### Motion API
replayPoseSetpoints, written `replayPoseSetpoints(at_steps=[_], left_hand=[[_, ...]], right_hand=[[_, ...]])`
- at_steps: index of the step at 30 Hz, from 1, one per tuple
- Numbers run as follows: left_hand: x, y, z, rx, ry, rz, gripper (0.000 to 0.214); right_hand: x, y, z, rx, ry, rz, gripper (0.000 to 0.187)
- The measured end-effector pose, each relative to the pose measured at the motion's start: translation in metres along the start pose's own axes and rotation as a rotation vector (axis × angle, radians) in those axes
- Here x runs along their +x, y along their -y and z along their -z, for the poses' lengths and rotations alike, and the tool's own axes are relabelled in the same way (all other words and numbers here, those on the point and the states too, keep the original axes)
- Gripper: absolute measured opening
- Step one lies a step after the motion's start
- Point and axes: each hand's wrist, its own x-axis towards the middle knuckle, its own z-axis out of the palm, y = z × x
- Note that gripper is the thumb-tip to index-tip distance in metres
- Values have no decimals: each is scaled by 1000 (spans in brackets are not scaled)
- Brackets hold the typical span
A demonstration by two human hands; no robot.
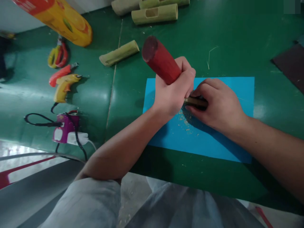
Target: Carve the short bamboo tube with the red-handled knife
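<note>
My left hand (172, 90) is closed around a tool with a thick red handle (163, 63), tilted with its butt end up; its working end is hidden behind my fingers. Between the thumb and fingers of my right hand (218, 101) is a small piece of bamboo (196, 102), with its near end right beside my left hand. Both hands are over a blue sheet (166, 134), where fine shavings (186, 122) are scattered below them.
On the green table (133, 95) lie a short bamboo tube (120, 53) and a notched bamboo tube (155, 14). At left are an orange bottle (71, 23), scissors (58, 55), a red-handled cutter (59, 76), a yellow glue gun (64, 88) and a purple power adapter (63, 129) with cords.
</note>
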Motion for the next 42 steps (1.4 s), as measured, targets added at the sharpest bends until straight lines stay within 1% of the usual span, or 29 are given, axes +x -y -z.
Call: replayPoseSetpoints(at_steps=[3,7,8,10,13,16,19,23,26,28,29,30,31,32,35,37,39,42], left_hand=[[0,0,-1,-14,3,27,42],[2,4,3,-4,83,26,55],[3,4,4,6,85,24,55],[3,4,7,49,87,-27,55],[0,3,11,167,143,-120,53],[-3,7,13,217,179,-144,46],[-5,15,14,187,154,-164,48],[-3,22,17,130,144,-183,58],[0,21,20,53,158,-122,51],[2,19,19,-15,108,-68,46],[3,19,18,-48,63,-53,45],[4,18,16,-50,-4,-55,47],[5,17,14,-33,-31,-64,52],[5,17,12,-16,-53,-64,53],[6,16,7,12,-30,-33,49],[6,17,7,7,6,-16,54],[7,18,7,-2,29,-31,62],[6,19,9,31,65,-60,67]], right_hand=[[1,0,1,18,8,-15,13],[1,0,2,26,-4,8,11],[0,0,2,28,-6,13,11],[0,1,1,26,-8,19,10],[-1,0,0,3,-34,27,8],[0,-1,0,3,-36,31,12],[1,-2,-1,46,4,39,15],[2,-4,-1,95,6,62,13],[2,-6,-1,118,3,56,9],[2,-7,-1,122,0,38,7],[2,-7,-1,120,-3,29,7],[3,-7,-1,116,-6,20,6],[3,-7,-1,110,-10,14,6],[3,-7,-1,105,-12,13,6],[3,-7,-1,100,-6,14,7],[3,-6,0,98,3,9,8],[3,-4,0,74,0,9,9],[2,-2,0,-9,-19,25,13]])
